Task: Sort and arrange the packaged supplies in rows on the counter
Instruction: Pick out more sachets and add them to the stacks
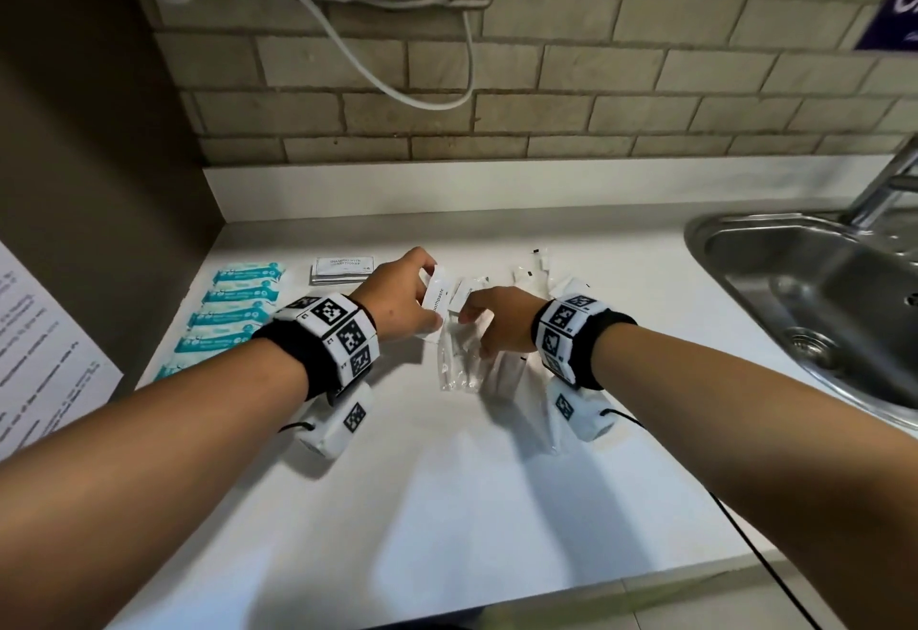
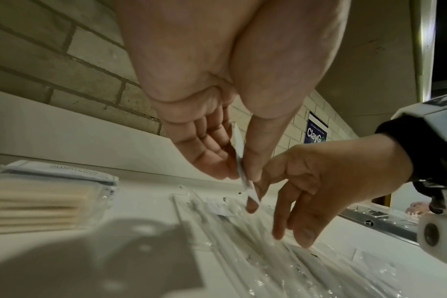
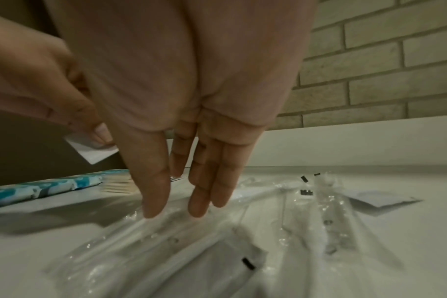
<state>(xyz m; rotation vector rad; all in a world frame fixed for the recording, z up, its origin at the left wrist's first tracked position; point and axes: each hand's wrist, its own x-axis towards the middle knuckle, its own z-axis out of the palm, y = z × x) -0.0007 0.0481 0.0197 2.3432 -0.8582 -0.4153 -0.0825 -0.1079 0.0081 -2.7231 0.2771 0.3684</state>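
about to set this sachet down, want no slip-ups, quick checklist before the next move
1. Left hand pinches the toothpaste sachet: ok.
2. Right hand holds nothing, fingers straight over the clear packs: ok.
3. Blue packs lie in a row at left: ok.
4. Clear packs sorted into a row: not ok, they overlap in a loose pile.
5. Bare counter in front for a new row: ok.
6. Other sachets hidden in the pile: cannot tell.
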